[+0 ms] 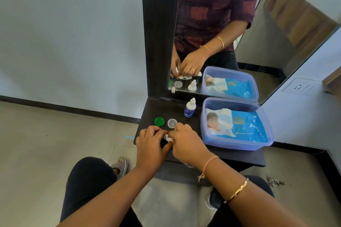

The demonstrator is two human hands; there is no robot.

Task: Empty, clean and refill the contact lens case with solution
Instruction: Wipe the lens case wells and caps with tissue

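1. Your left hand (pixel 150 143) and right hand (pixel 186 143) meet at the lower middle of the frame, over the front left part of the dark bench (pixel 239 156).
2. Left grip: the fingers are curled in tight and pinch the left end of the small white lens case (pixel 167 137).
3. Right grip: the fingers are curled down over the right end of the same piece, and the knuckles cover most of it.
4. The lens case sits between your two hands, just above the bench top. Only a small white patch of it shows, so you cannot tell which way it faces.
5. A green cap (pixel 159 121) lies flat on the bench just above your left hand. A clear cap (pixel 172 123) lies beside it on the right, close to your right knuckles. The two caps sit close together but do not touch.
6. The solution bottle (pixel 190 108) stands upright above and to the right of the caps, white with a blue label, near the foot of the mirror (pixel 276 24).
7. A clear plastic box (pixel 238 145) fills the right side of the bench, just beside the bottle. A blue pack of wipes (pixel 239 125) lies inside it.
8. The mirror repeats your hands, the caps, the bottle and the box in the upper middle of the frame.
9. Your right forearm carries a pink thread band (pixel 208 164) at the wrist and a gold bangle (pixel 239 189) lower in the frame.
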